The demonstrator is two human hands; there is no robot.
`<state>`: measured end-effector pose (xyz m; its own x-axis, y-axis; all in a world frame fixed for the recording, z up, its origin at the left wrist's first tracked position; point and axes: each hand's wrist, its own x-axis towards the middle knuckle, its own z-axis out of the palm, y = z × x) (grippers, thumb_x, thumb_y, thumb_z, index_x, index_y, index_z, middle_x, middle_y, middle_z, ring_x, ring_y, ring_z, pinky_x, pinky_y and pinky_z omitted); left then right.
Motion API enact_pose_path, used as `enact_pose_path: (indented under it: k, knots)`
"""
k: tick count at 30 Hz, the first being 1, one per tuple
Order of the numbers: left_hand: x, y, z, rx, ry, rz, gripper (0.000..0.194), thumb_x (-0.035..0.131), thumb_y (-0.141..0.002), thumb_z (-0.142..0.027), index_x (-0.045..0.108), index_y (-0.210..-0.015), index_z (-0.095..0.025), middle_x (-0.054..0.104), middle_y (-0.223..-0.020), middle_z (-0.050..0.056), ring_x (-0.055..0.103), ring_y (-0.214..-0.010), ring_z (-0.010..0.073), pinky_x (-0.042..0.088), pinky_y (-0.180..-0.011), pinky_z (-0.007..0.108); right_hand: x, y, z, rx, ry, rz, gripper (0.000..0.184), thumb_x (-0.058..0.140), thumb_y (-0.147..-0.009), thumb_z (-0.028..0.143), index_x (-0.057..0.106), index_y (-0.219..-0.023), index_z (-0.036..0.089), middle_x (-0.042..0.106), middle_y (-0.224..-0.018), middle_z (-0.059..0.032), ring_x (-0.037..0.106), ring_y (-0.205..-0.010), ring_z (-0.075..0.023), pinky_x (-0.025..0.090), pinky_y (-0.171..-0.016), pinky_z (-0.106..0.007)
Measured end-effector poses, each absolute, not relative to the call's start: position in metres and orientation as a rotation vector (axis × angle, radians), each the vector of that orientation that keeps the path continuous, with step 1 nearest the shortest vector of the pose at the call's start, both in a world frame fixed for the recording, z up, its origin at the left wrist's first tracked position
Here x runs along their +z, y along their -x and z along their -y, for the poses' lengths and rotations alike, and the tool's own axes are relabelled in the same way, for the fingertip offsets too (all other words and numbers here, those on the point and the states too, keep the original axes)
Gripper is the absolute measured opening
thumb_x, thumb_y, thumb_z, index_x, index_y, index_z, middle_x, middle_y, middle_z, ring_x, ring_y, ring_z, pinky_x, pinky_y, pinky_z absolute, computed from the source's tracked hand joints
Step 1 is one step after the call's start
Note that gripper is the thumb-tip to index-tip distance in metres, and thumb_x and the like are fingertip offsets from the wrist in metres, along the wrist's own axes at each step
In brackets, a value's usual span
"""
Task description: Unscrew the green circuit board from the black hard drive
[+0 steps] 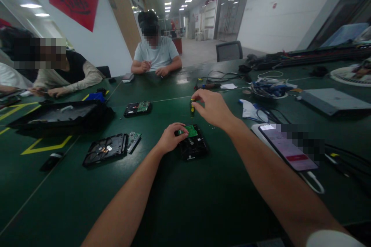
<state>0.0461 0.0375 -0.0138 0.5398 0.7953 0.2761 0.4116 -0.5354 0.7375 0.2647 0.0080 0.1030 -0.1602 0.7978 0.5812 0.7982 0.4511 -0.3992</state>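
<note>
A black hard drive (pixel 193 148) with a green circuit board (pixel 191 131) facing up lies on the dark green table. My left hand (pixel 171 138) holds it at its left side, fingers curled over the board's edge. Above the drive, my right hand (pixel 213 108) pinches the top of a yellow-and-black screwdriver (pixel 192 109), which stands upright with its shaft down toward the board. Whether the tip sits in a screw is too small to tell. Tiny screws (pixel 213 127) lie just right of the drive.
To the left are an opened drive (pixel 106 148), a loose circuit board (pixel 133 141), another hard drive (pixel 137 108) and a black tray (pixel 60 115). A phone (pixel 286 146), a cable bowl (pixel 268 90) and a grey metal box (pixel 333 100) occupy the right. Two people (pixel 156 52) sit across.
</note>
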Motion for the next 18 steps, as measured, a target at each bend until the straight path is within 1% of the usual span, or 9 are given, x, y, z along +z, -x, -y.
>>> enact_pose_path:
  k: [5, 11, 15, 18]
  knots:
    - [-0.0143, -0.0459, -0.038, 0.815, -2.162, -0.972, 0.007, 0.072, -0.087, -0.023, 0.076, -0.092, -0.021, 0.07, -0.123, 0.011, 0.063, -0.122, 0.0277, 0.042, -0.11, 0.047, 0.1054, -0.2638, -0.0058, -0.036, 1.355, 1.976, 0.009, 0.064, -0.092, 0.02, 0.067, -0.1, 0.019, 0.071, -0.102, -0.0082, 0.065, -0.096, -0.0233, 0.049, -0.089, -0.036]
    - [-0.0145, -0.0455, -0.0383, 0.817, -2.157, -0.969, 0.007, 0.072, -0.087, -0.024, 0.076, -0.092, -0.021, 0.069, -0.123, 0.011, 0.064, -0.121, 0.0275, 0.043, -0.11, 0.047, 0.1041, -0.2635, -0.0075, -0.006, 1.386, 1.947, 0.012, 0.063, -0.091, 0.015, 0.066, -0.102, 0.018, 0.073, -0.106, -0.0097, 0.067, -0.098, -0.0241, 0.049, -0.089, -0.037]
    - [-0.0144, -0.0457, -0.0386, 0.818, -2.16, -0.978, 0.007, 0.073, -0.086, -0.025, 0.076, -0.092, -0.021, 0.07, -0.124, 0.01, 0.064, -0.12, 0.0275, 0.044, -0.11, 0.048, 0.1051, -0.263, -0.0066, 0.011, 1.379, 1.937, 0.012, 0.062, -0.091, 0.015, 0.065, -0.102, 0.019, 0.073, -0.103, -0.0077, 0.067, -0.095, -0.0231, 0.049, -0.088, -0.036]
    - [-0.0142, -0.0459, -0.0387, 0.821, -2.16, -0.975, 0.008, 0.073, -0.086, -0.025, 0.076, -0.092, -0.021, 0.07, -0.123, 0.01, 0.065, -0.12, 0.0277, 0.044, -0.11, 0.048, 0.1065, -0.2631, -0.0051, -0.029, 1.383, 1.971, 0.011, 0.063, -0.092, 0.017, 0.067, -0.102, 0.02, 0.072, -0.104, -0.008, 0.066, -0.097, -0.0232, 0.049, -0.088, -0.036]
